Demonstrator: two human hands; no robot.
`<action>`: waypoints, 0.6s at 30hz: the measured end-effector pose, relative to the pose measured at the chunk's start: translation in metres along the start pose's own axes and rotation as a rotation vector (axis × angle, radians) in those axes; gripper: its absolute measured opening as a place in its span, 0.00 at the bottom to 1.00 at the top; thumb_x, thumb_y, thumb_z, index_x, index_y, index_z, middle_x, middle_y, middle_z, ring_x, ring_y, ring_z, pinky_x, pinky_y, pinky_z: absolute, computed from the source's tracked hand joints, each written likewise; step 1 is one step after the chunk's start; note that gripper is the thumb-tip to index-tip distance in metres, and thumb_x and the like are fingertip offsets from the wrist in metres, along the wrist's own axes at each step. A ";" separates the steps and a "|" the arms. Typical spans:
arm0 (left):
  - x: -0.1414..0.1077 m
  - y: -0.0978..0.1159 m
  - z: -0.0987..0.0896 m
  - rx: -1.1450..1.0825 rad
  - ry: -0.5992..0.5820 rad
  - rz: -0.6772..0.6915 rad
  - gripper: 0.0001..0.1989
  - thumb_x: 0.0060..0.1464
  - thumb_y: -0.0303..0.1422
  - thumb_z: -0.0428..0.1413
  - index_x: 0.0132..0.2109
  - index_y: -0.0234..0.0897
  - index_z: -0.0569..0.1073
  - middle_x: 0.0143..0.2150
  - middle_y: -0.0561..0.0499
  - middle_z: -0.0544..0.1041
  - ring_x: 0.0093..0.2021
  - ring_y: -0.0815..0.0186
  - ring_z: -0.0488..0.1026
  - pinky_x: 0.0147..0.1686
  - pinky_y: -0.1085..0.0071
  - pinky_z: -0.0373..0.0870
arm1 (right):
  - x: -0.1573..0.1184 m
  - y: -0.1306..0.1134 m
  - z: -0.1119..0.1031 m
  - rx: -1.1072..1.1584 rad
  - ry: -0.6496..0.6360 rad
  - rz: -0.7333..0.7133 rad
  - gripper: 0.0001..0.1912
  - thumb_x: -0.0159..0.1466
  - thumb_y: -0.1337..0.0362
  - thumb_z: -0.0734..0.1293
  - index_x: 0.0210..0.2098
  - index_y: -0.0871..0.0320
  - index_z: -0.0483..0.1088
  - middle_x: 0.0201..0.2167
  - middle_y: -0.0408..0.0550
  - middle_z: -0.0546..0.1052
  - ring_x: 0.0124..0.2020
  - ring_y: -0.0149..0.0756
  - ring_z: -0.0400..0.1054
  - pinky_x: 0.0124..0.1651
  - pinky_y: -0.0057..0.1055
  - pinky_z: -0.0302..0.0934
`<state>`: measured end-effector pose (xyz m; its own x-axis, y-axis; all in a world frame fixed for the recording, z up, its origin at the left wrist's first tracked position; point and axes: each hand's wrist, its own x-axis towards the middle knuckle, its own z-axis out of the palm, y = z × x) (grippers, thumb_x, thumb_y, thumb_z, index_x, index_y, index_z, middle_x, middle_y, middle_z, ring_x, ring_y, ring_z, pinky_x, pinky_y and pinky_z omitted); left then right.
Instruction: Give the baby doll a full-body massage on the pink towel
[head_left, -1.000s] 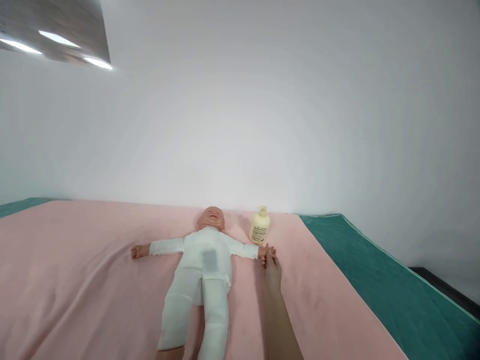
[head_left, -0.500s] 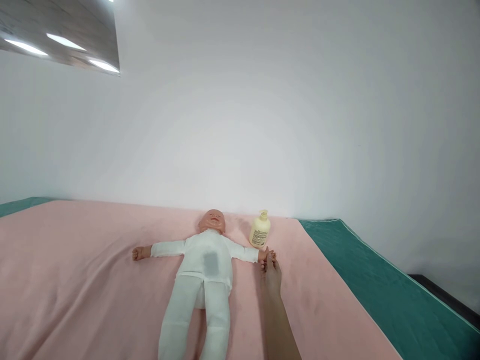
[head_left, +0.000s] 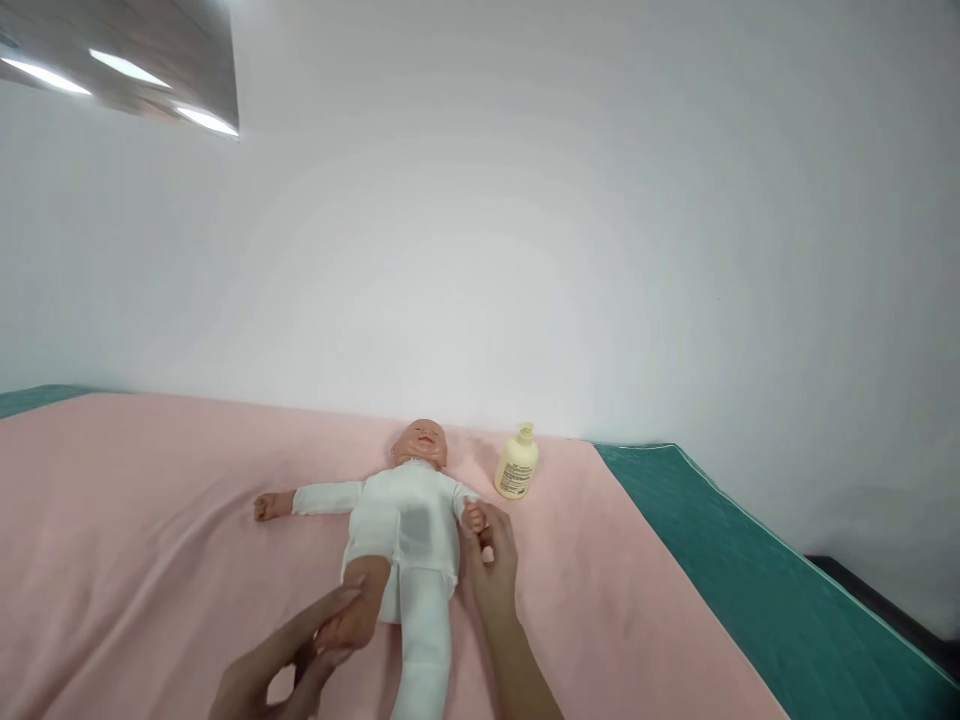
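Note:
A baby doll (head_left: 375,505) with a white cloth body lies on its back, head toward the wall. My left hand (head_left: 289,650) grips its foot, thumb and fingers on either side, and that leg is raised and bent toward the belly. My right hand (head_left: 495,560) pinches the doll's hand at the right of the picture, with that arm drawn in beside the body. A grey patch shows on the doll's front. Stretched out on the cloth are its other arm and other leg. Near my right hand stands a pale yellow pump bottle (head_left: 517,465).
Under the doll spreads a pink cloth (head_left: 615,600), wrinkled at the left. Green covering (head_left: 720,550) shows beyond it on both sides. A white wall (head_left: 480,250) rises behind, with a reflective panel (head_left: 150,40) at upper left.
My left hand has come into view holding the doll's foot, and that leg is now lifted and bent. My right hand has moved left, bringing the doll's hand toward its body.

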<state>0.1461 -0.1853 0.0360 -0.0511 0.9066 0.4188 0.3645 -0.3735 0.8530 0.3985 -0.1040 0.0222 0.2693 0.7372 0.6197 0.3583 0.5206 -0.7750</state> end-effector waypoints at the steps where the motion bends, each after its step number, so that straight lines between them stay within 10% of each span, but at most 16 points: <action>1: 0.008 -0.001 0.004 0.000 -0.003 0.013 0.18 0.48 0.45 0.61 0.47 0.48 0.78 0.23 0.57 0.78 0.17 0.70 0.69 0.23 0.75 0.73 | -0.003 -0.001 0.004 -0.044 -0.091 -0.086 0.16 0.65 0.61 0.63 0.52 0.51 0.71 0.47 0.52 0.72 0.46 0.41 0.69 0.43 0.34 0.67; 10: 0.036 -0.004 0.020 -0.185 0.003 -0.179 0.20 0.54 0.42 0.57 0.52 0.40 0.73 0.30 0.54 0.78 0.22 0.70 0.68 0.27 0.74 0.71 | -0.007 0.000 0.014 -0.201 -0.447 -0.362 0.23 0.66 0.71 0.59 0.57 0.47 0.66 0.47 0.51 0.71 0.47 0.39 0.69 0.45 0.36 0.70; 18: 0.010 0.008 0.006 -0.228 0.077 -0.149 0.20 0.51 0.45 0.60 0.49 0.43 0.75 0.40 0.52 0.80 0.23 0.70 0.69 0.31 0.72 0.73 | -0.005 0.004 0.009 -0.076 -0.265 -0.208 0.19 0.64 0.68 0.61 0.53 0.49 0.70 0.47 0.51 0.72 0.45 0.39 0.69 0.43 0.35 0.68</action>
<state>0.1545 -0.1784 0.0449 -0.1625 0.9405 0.2983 0.1296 -0.2793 0.9514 0.3907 -0.1019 0.0153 -0.0541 0.7103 0.7018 0.4496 0.6449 -0.6180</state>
